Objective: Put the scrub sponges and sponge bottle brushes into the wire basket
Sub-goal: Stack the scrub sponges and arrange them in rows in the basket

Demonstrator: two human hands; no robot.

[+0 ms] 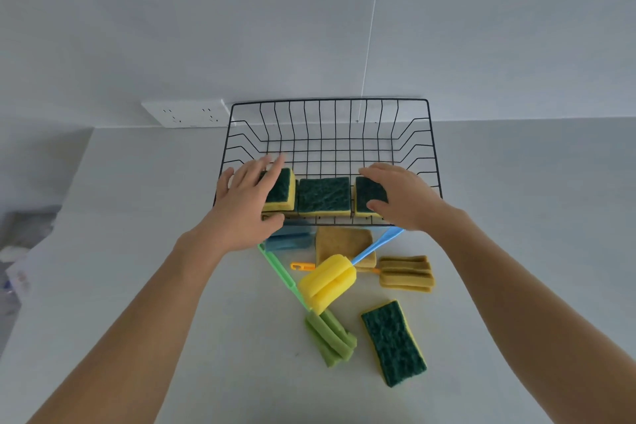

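Note:
A black wire basket [330, 100] stands at the back of the white counter. Three green-and-yellow scrub sponges lie along its near side: left [284, 188], middle [323, 194], right [368, 193]. My left hand [244, 203] rests flat on the left sponge with its fingers spread. My right hand [402, 196] curls over the right sponge, thumb on its near edge. In front of the basket lie a yellow bottle brush [327, 280] with a blue handle, a green bottle brush [330, 337], a tan bottle brush [406, 274], a blue sponge [290, 239], a tan sponge [340, 241] and another scrub sponge [394, 342].
A white wall socket [187, 112] sits on the wall just left of the basket. A thin cord [370, 27] hangs down the wall behind it. Blurred clutter [20, 251] lies beyond the counter's left edge.

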